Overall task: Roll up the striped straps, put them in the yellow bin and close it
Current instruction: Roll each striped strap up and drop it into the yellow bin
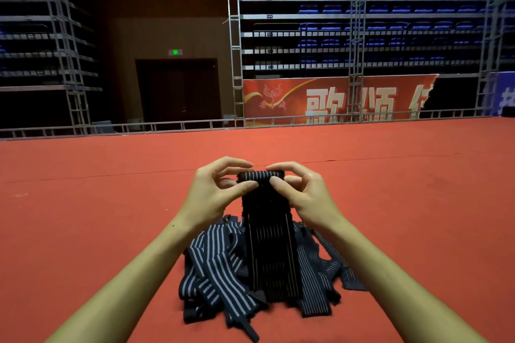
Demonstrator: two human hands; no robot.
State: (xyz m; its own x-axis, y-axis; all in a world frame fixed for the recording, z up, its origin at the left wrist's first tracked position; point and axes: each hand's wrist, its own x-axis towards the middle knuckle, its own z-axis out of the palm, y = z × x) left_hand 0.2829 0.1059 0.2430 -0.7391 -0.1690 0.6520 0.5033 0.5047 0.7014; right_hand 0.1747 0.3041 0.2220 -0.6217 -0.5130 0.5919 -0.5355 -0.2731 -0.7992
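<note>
One dark strap with thin pale stripes hangs in front of me, its top end curled into a small roll. My left hand pinches the roll's left end between thumb and fingers. My right hand grips its right end the same way. The strap's loose length drops down onto a tangled pile of several striped straps lying on the red carpet. No yellow bin is in view.
A low metal truss rail runs along the carpet's far edge. Behind it stand scaffolding towers, a red banner, a dark doorway and rows of blue seats.
</note>
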